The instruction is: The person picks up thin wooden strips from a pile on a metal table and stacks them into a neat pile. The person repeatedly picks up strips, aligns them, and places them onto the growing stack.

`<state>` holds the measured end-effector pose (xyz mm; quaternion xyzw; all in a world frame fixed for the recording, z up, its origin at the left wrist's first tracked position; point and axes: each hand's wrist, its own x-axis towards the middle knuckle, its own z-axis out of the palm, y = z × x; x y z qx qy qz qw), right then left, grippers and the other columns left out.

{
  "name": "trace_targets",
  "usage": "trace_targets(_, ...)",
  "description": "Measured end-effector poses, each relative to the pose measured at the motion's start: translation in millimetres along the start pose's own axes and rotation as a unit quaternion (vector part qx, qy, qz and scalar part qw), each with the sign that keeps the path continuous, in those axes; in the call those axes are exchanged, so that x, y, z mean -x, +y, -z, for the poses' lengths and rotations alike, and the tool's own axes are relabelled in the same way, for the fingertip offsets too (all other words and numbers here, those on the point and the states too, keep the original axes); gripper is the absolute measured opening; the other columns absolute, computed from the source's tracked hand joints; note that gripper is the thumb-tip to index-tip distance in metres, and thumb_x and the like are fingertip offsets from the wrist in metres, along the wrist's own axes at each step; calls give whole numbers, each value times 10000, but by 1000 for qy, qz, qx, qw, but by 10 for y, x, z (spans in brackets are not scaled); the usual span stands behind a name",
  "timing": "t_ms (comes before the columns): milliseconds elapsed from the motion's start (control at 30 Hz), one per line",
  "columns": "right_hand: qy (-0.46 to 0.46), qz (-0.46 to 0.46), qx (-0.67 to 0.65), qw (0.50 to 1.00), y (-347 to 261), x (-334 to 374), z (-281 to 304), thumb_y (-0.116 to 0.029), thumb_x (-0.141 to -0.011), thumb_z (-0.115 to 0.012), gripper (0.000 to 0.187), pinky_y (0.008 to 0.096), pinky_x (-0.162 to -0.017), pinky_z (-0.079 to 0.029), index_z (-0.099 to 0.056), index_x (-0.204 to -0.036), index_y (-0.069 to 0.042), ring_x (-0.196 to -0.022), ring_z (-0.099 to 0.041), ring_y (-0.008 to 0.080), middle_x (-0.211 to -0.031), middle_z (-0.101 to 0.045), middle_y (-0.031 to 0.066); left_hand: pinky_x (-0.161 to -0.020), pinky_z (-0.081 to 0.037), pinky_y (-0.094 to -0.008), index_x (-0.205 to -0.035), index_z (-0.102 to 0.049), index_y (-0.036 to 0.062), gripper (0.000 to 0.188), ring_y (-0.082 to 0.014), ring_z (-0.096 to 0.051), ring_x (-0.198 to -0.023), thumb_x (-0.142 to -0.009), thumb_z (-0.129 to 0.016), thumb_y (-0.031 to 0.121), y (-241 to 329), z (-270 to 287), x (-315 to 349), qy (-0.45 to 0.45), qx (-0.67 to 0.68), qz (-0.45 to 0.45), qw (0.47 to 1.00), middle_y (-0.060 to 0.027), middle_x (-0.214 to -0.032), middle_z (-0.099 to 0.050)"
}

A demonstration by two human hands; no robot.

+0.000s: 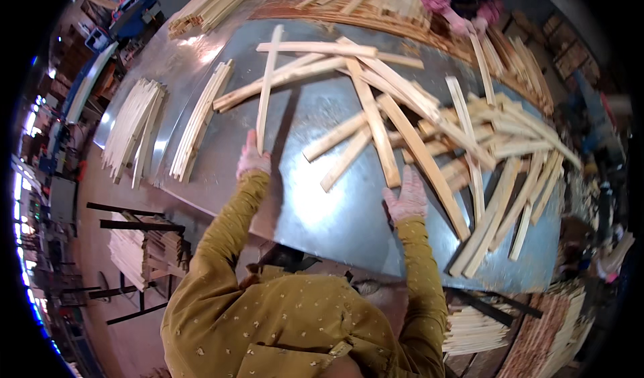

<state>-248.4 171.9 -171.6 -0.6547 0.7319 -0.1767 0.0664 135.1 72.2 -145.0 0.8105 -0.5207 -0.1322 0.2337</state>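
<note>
My left hand [253, 160], in a pale pinkish glove, grips the near end of a narrow wooden strip [270, 89]. That strip points away from me, its far part raised over other strips lying crosswise. My right hand [408, 198], gloved the same way, has its fingers stretched out and apart at the near end of another wooden strip [374, 126]. Whether the fingertips touch that end is hard to tell. Just right of this hand, a longer wooden strip [426, 167] slants toward me. A loose heap of strips [496, 130] spreads over the table's right side.
The metal-topped table [295, 197] has its near edge before me. Strips stand sorted in a narrow row [201, 120] and a wider stack [134, 126] on the left. Across the table, a person in pink sleeves [463, 9] handles a strip. Strip-loaded racks [144, 244] flank me.
</note>
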Motion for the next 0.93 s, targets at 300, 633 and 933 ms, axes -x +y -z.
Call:
trace_targets(300, -137, -151, 135, 970, -1147, -827, -584, -372, -853, -663, 849, 451, -1071, -390, -240, -1520, -62, -1275, -478, 383, -1394, -472, 222, -957, -488, -469, -1436, -328, 108, 800, -342, -584, -1189, -792, -752, 322, -302, 82, -2885, -167, -231, -114, 952, -206, -1297, -553)
trace_targets(633, 109, 288, 258, 916, -2147, -4129, -616, -539, -819, -637, 787, 517, -1011, -410, -426, -1432, -92, -1232, -507, 377, -1309, -547, 215, -1007, -474, -408, -1541, -165, 114, 1062, -323, -553, -1235, -738, -805, 384, -137, 104, -2209, -472, -118, 24, 873, -168, -1419, -491)
trace_targets(933, -285, 55, 369, 883, -2072, -4543, -1468, -537, -888, -604, 513, 481, -980, -461, -562, -1249, -175, -1228, -567, 312, -1287, -624, 98, -891, -496, -373, -1452, -394, 55, 709, -202, -574, -993, -849, -730, 215, -1279, -138, -1360, -441, 362, 245, 784, -66, -1106, -619)
